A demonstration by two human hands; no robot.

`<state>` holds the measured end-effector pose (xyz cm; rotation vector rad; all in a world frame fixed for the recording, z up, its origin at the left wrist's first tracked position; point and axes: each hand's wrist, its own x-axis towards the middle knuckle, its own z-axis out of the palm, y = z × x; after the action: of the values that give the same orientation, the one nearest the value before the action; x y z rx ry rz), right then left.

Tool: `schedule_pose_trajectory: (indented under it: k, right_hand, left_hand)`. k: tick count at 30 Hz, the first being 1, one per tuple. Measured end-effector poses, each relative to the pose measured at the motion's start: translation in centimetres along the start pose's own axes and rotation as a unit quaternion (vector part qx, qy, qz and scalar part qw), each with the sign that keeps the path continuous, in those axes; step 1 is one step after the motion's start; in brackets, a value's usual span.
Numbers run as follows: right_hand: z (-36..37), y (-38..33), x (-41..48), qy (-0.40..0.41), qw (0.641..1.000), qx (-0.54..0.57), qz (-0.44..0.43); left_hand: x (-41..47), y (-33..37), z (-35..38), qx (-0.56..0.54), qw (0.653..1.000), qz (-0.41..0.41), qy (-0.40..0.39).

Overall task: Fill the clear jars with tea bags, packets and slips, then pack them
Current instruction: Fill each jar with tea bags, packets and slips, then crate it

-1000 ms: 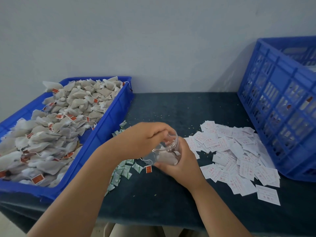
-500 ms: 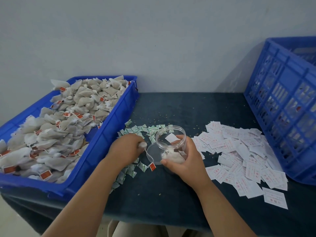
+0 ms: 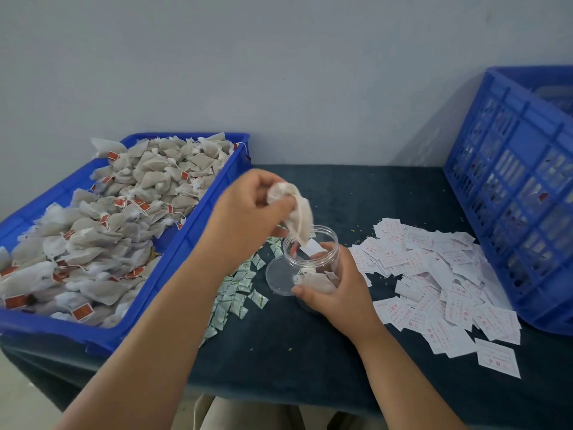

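My right hand (image 3: 336, 291) grips a clear jar (image 3: 313, 259), tilted with its mouth up and to the left; a tea bag lies inside it. My left hand (image 3: 248, 212) pinches a beige tea bag (image 3: 297, 217) just above the jar's mouth, its lower tip and red tag dipping into the opening. A white slip shows inside the jar near the rim. Small green-and-white packets (image 3: 238, 290) lie scattered left of the jar. White slips with red print (image 3: 434, 280) are heaped to its right.
A blue tray (image 3: 186, 243) heaped with tea bags (image 3: 108, 231) fills the left side of the dark cloth-covered table (image 3: 294, 352). A tall blue crate (image 3: 511, 197) stands at the right edge. A pale wall runs behind.
My left hand rose from the packets beside the jar and now holds a tea bag over the jar's mouth. The right hand keeps its hold on the jar.
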<state>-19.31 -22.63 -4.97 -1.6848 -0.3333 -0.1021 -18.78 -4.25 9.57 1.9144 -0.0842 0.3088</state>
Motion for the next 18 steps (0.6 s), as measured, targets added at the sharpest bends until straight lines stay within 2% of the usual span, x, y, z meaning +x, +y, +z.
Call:
schedule_pose_trajectory:
  k: [1, 3, 4, 7, 10, 12, 16, 18]
  right_hand:
    - [0.0, 0.0, 0.0, -0.001, 1.0, 0.0, 0.0]
    - [-0.1, 0.2, -0.1, -0.005, 1.0, 0.005, 0.011]
    - [-0.1, 0.2, -0.1, -0.007, 1.0, 0.004, 0.015]
    - [-0.1, 0.3, -0.2, -0.003, 1.0, -0.026, 0.012]
    - [0.0, 0.4, -0.2, 0.005, 0.999, -0.032, 0.005]
    - [0.0, 0.4, -0.1, 0.003, 1.0, -0.031, 0.006]
    - [0.1, 0.5, -0.1, 0.004, 1.0, -0.023, 0.011]
    - [0.1, 0.5, -0.1, 0.005, 1.0, -0.028, 0.008]
  left_hand:
    - [-0.1, -0.1, 0.9, 0.092, 0.995, 0.008, -0.025]
    - [-0.4, -0.6, 2.4, 0.294, 0.951, 0.021, -0.089]
    - [-0.5, -0.8, 2.8, 0.339, 0.933, 0.019, -0.119]
    - [-0.3, -0.8, 2.0, 0.314, 0.936, -0.007, -0.159]
    - [0.5, 0.2, -1.2, 0.284, 0.952, -0.004, -0.11]
    - [1.7, 0.2, -4.3, 0.311, 0.948, -0.023, -0.067]
    - [4.2, -2.6, -10.5, 0.339, 0.929, -0.146, -0.031]
    - [5.0, -5.0, -12.2, 0.362, 0.908, -0.212, -0.028]
